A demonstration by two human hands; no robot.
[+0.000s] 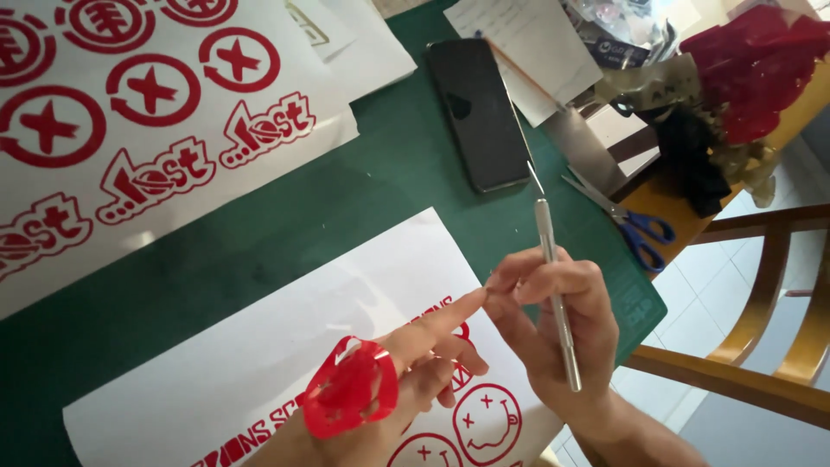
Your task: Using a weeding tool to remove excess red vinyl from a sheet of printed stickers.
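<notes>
My right hand (562,324) grips a slim metal craft knife (553,285), blade tip pointing up and away. Its thumb and forefinger pinch at the tip of my left index finger. My left hand (415,363) lies over a white backing sheet (285,337) with red cut vinyl designs, index finger stretched out. A scrap of red vinyl (350,389) is stuck on the back of my left hand. Both hands are over the near right part of the sheet, which rests on a green cutting mat (285,216).
A second white sheet (138,121) of red vinyl logos lies at the upper left. A dark phone (477,112), blue-handled scissors (627,220), papers and a heap of red vinyl scraps (752,69) sit at the right. A wooden chair (761,294) stands beyond the mat's right edge.
</notes>
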